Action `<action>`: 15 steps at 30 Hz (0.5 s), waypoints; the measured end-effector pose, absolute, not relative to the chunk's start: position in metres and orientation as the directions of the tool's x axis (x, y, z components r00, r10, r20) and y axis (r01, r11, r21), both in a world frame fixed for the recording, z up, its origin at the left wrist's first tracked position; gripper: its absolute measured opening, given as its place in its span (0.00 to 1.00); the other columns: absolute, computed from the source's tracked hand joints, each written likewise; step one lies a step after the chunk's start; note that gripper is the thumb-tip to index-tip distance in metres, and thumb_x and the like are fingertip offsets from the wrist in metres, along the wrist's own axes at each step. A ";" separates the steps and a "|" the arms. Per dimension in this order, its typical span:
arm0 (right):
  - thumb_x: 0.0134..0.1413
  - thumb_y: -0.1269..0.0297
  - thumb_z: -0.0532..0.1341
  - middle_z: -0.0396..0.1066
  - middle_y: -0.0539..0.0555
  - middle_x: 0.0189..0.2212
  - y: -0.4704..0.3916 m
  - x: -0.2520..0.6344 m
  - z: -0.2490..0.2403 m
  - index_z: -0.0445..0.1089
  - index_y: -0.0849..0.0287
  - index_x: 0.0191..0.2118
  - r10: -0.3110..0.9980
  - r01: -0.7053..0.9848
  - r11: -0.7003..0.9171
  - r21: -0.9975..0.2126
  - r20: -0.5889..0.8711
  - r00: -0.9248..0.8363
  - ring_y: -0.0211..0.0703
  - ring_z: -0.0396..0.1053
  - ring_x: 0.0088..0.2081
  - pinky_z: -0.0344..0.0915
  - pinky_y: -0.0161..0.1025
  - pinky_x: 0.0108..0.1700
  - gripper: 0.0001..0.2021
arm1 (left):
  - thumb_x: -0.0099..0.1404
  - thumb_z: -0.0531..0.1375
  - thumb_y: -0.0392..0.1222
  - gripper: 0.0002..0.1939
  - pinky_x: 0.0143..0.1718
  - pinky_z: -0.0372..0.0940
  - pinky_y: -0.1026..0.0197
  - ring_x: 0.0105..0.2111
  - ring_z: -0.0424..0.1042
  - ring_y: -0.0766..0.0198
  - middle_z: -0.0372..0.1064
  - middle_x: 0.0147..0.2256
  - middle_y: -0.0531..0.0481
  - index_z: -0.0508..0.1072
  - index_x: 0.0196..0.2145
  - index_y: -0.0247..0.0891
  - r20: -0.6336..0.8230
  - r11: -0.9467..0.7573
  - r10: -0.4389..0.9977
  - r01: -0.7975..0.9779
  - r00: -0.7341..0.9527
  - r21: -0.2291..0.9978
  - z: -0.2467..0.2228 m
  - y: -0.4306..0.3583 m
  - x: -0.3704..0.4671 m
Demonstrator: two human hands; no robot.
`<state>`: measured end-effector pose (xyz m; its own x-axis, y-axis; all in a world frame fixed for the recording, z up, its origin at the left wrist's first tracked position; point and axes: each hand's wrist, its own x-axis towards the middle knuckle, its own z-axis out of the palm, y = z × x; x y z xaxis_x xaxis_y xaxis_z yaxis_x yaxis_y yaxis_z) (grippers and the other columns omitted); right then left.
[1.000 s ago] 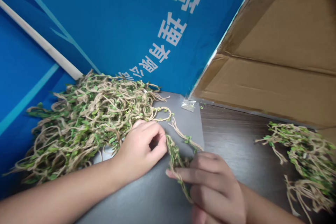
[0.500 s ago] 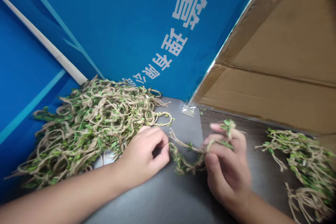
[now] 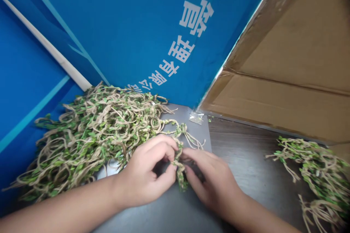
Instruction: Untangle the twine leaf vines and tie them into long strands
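Observation:
A strand of braided twine with small green leaves (image 3: 181,174) hangs between my two hands, just above the grey table surface. My left hand (image 3: 153,167) pinches it from the left, thumb and forefinger closed on it. From the right, my right hand (image 3: 212,178) grips the same strand, fingertips close to those of the left. Loose twine ends fan out just beyond my fingers. Close by on the left lies a large heap of leafy twine (image 3: 104,127). Part of the strand is hidden behind my fingers.
A smaller pile of leafy twine (image 3: 319,171) lies at the right. Behind stand a blue panel with white lettering (image 3: 123,25) and a cardboard sheet (image 3: 287,62). A small clear plastic bag (image 3: 196,117) lies at their corner. A white pole (image 3: 49,47) slants at the left.
My right hand has moved left to meet my left hand, bringing its part of the leafy twine along. My left hand has stayed nearly in place.

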<state>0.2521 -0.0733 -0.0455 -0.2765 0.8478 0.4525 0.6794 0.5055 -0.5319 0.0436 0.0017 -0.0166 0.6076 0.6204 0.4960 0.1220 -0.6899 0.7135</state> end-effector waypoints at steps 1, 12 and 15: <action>0.67 0.72 0.58 0.79 0.55 0.43 -0.074 0.252 -0.044 0.70 0.57 0.55 0.832 0.716 0.524 -0.461 0.459 -0.312 0.44 0.78 0.42 0.77 0.42 0.45 0.14 | 0.64 0.60 0.27 0.09 0.43 0.67 0.62 0.41 0.71 0.66 0.69 0.41 0.49 0.67 0.37 0.39 0.516 -0.695 0.640 0.144 0.569 0.704 -0.016 0.002 0.043; 0.69 0.56 0.55 0.64 0.71 0.66 -0.081 0.253 -0.054 0.66 0.73 0.66 0.933 0.987 0.124 0.102 0.328 -0.151 0.75 0.64 0.65 0.75 0.63 0.56 0.29 | 0.69 0.57 0.26 0.10 0.43 0.71 0.64 0.43 0.77 0.67 0.76 0.43 0.51 0.66 0.41 0.41 0.499 -0.585 0.758 0.097 0.420 0.805 -0.024 -0.005 0.038; 0.70 0.56 0.53 0.62 0.68 0.68 -0.079 0.269 -0.050 0.66 0.66 0.68 0.969 0.985 0.072 0.159 0.222 -0.107 0.75 0.66 0.64 0.74 0.63 0.56 0.27 | 0.70 0.56 0.25 0.10 0.42 0.71 0.65 0.41 0.77 0.68 0.74 0.40 0.52 0.67 0.41 0.40 0.510 -0.590 0.756 0.090 0.411 0.802 -0.022 -0.004 0.039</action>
